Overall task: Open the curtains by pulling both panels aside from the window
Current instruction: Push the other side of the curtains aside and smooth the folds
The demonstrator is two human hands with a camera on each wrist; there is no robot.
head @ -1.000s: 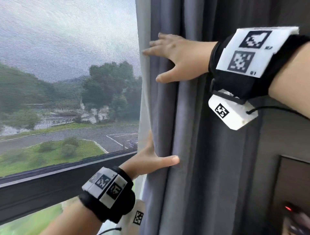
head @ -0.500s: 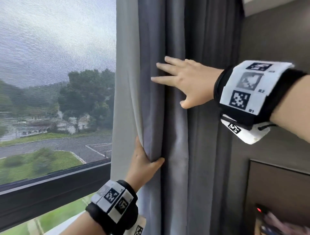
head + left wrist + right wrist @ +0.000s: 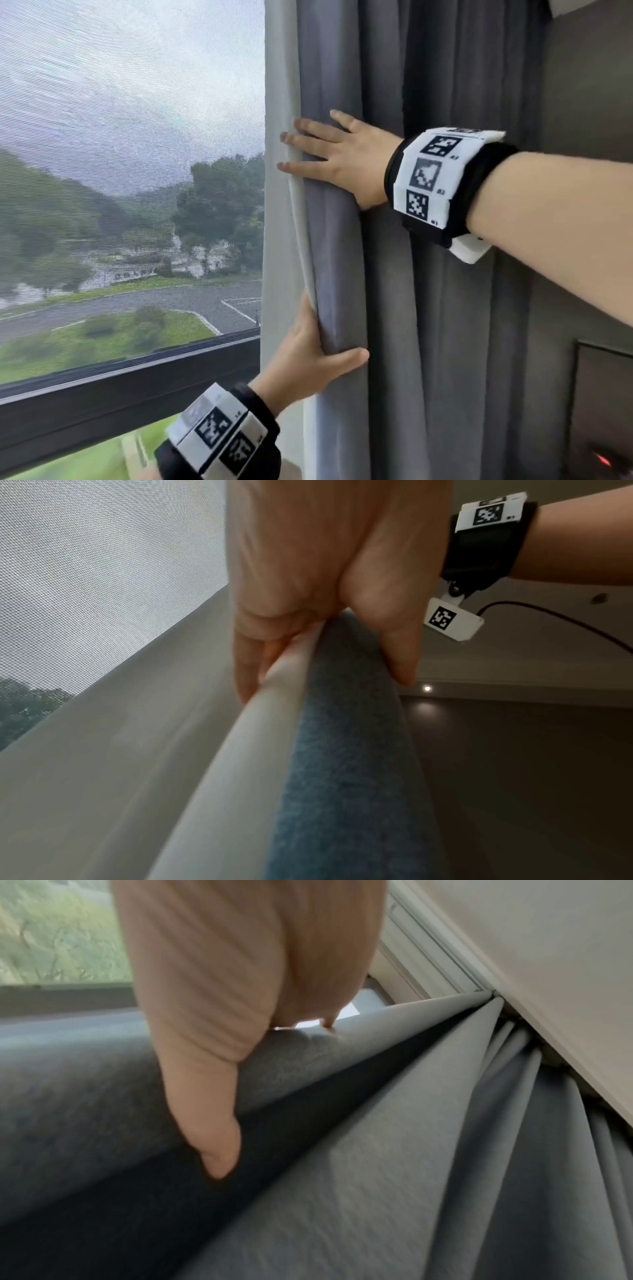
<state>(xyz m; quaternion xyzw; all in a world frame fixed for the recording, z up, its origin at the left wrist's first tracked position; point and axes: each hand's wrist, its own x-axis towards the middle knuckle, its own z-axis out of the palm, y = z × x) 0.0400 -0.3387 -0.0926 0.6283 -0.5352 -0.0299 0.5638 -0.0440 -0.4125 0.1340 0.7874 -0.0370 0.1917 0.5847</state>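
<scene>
From the head view, I see the grey pleated fabric curtain panel (image 3: 394, 274) bunched at the right side of the mesh-screened window (image 3: 130, 171), with its pale lining edge (image 3: 301, 240) facing the glass. My left hand (image 3: 305, 359) sits low on the leading fold, thumb across the front and fingers tucked behind the edge. My right hand (image 3: 346, 157) lies higher, fingers nearly straight and flat on the same fold. The glass to the left of this panel is uncovered; I judge this side nearly done. No second panel shows here, so I cannot tell whether it is already aside.

From the left wrist view, my left hand (image 3: 322, 588) has its grip closed round the fold: fingers on the pale lining (image 3: 240, 750), thumb on the grey-blue face (image 3: 342, 750).

From the right wrist view, my right hand (image 3: 240, 1001) presses the grey folds (image 3: 411, 1150) with a wide, flat grip, the thumb stretched along a pleat. The pleats gather up to the white ceiling track (image 3: 438, 947), close-packed, so I reckon little travel is left.
</scene>
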